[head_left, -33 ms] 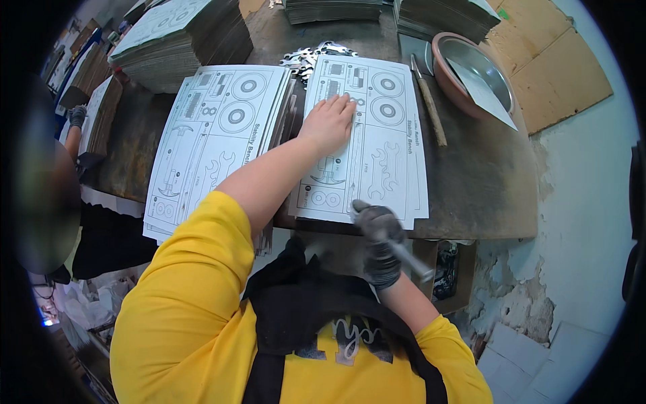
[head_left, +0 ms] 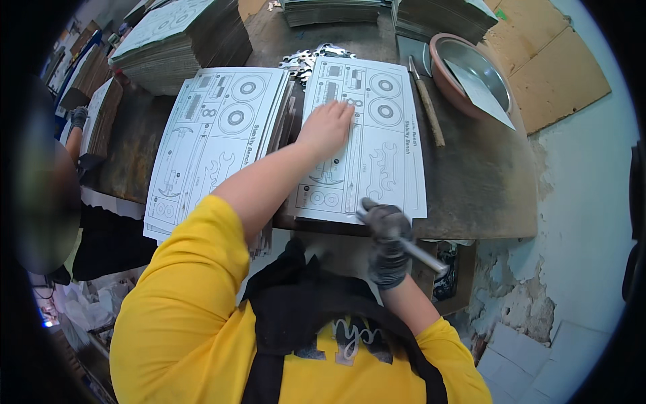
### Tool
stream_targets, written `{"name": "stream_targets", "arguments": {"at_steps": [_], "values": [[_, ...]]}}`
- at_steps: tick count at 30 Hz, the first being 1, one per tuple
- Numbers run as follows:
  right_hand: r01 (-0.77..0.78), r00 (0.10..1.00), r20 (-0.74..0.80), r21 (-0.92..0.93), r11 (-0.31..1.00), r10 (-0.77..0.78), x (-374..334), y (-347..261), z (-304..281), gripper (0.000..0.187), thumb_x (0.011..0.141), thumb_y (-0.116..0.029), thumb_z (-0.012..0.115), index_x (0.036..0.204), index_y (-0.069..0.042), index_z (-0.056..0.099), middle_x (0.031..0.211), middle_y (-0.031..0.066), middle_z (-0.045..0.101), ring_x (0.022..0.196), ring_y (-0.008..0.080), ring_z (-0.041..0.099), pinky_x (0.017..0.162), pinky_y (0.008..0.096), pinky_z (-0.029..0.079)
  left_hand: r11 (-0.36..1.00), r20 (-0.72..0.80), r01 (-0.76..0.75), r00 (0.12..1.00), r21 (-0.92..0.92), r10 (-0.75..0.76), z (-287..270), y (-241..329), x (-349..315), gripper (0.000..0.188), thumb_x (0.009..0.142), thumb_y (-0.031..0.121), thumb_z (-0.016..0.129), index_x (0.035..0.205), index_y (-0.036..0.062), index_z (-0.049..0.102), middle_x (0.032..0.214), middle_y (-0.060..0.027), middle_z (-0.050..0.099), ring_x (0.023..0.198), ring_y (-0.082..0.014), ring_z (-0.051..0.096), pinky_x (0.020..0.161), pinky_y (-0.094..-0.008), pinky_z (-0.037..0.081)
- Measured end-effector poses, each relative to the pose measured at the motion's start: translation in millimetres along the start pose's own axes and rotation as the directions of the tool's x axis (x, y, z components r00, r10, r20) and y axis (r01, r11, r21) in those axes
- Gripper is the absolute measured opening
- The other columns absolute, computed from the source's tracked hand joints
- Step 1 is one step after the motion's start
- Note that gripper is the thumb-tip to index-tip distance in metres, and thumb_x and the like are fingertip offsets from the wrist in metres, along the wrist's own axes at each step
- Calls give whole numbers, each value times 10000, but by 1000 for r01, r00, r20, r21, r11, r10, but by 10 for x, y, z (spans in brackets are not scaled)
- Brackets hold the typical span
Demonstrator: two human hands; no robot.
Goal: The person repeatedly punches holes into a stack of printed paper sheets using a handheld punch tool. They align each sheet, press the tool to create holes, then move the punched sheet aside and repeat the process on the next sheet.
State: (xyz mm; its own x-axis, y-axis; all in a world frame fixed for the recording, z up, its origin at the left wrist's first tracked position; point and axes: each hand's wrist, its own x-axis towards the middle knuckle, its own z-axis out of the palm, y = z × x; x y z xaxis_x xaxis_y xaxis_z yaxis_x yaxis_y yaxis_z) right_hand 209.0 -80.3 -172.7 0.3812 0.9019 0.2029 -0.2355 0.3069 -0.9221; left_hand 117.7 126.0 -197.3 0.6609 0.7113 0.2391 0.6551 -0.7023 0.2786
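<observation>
My bare left hand [head_left: 328, 126] lies with its fingers stretched out on a white printed sheet [head_left: 385, 145], which has line drawings of discs, wrenches and a hammer. This sheet tops a few others at the table's front edge. Just past their near edge, my right hand [head_left: 388, 229], in a dark grey glove, is closed round a silvery metal rod [head_left: 425, 256]. The rod points down to the right and is blurred, so its exact kind does not show. A thicker stack of similar printed sheets [head_left: 202, 135] sits to the left. Small metal wrenches [head_left: 306, 59] are piled beyond the sheets.
A wooden-handled tool [head_left: 429, 111] lies right of the sheets, beside a pink-rimmed basin [head_left: 437, 60] with a card in it. Tall sheet stacks [head_left: 192, 50] stand behind. Cardboard [head_left: 562, 81] is at the right wall. Another person's gloved hand [head_left: 79, 117] rests on a stack far left.
My right hand has moved slightly right and down with the metal rod, away from the sheets' near edge. The left hand stays on the sheet.
</observation>
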Motion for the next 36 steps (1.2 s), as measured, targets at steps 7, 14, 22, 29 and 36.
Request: {"name": "stream_targets", "arguments": {"at_steps": [7, 14, 22, 29, 36], "values": [[246, 965, -99, -2, 969, -245, 161, -427, -515, 392, 880, -319, 532, 600, -125, 337, 536, -22, 284, 535, 124, 328, 924, 432, 385, 872, 252, -486, 852, 58, 458, -484, 790, -993, 666, 664, 229, 711, 1244, 51, 436, 861, -98, 553, 902, -247, 530, 910, -378, 373], [359, 933, -60, 80, 930, -355, 354, -585, -740, 417, 820, -314, 589, 556, -112, 339, 510, -9, 308, 510, 128, 333, 910, 442, 400, 944, -35, -310, 948, 109, 315, -1210, 756, -1070, 495, 697, 48, 611, 1182, 60, 513, 795, -85, 516, 730, -238, 508, 733, -315, 444], [364, 923, 52, 195, 911, -380, 561, -481, -731, 328, 859, -189, 515, 589, -116, 343, 513, -2, 316, 508, 134, 336, 872, 447, 422, 955, -177, 88, 983, 284, -38, -1684, -80, -2470, 409, 712, -60, 547, 1109, 38, 562, 1173, -160, 525, 1106, -318, 493, 923, -354, 417], [225, 974, -34, 238, 945, -224, 836, -237, -369, 331, 823, -234, 555, 584, -113, 361, 518, -5, 343, 522, 124, 369, 868, 448, 437, 964, 170, 260, 949, 53, -265, -1703, -285, -2308, 425, 718, -48, 529, 1132, 48, 547, 1239, -133, 492, 1194, -303, 423, 986, -380, 364], [143, 988, 33, 165, 976, -150, 1616, 276, 41, 335, 798, -292, 600, 591, -102, 417, 566, -2, 416, 579, 119, 415, 898, 448, 420, 991, 48, -130, 990, -19, 131, -611, 37, -351, 469, 766, 127, 598, 1205, 27, 465, 1310, -155, 408, 1268, -322, 324, 1039, -434, 272]]}}
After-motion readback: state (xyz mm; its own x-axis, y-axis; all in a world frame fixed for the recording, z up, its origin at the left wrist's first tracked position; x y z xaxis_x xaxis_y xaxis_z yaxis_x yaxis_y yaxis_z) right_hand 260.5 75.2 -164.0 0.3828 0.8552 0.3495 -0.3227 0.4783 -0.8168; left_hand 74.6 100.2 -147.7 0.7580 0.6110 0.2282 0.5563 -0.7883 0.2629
